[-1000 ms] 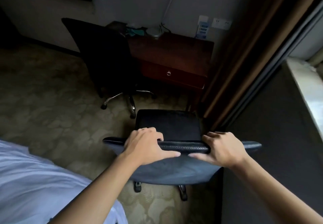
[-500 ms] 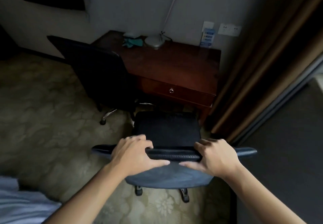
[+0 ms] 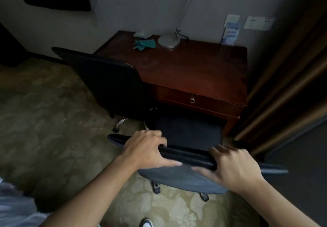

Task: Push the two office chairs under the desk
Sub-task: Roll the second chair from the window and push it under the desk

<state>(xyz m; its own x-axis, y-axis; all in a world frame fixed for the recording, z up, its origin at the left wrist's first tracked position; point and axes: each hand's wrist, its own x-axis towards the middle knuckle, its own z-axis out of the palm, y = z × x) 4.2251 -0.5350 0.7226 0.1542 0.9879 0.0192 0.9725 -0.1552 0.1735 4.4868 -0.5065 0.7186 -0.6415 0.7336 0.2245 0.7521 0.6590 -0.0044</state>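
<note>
Both hands gripping near office chair [image 3: 187, 177] by backrest top: left hand [image 3: 146, 150] and right hand [image 3: 233, 166] curled over rim. Seat just ahead of fingers, reaching tabletop [image 3: 191, 67] edge. Second office chair [image 3: 108, 78] forward-left, beside tabletop.

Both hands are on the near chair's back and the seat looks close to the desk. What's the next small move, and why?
Probably push straight ahead. The left hand and right hand grip the top of the near chair, whose seat front sits at the desk edge, below the drawer. The other chair stands just left, so steer clear of it.
</note>
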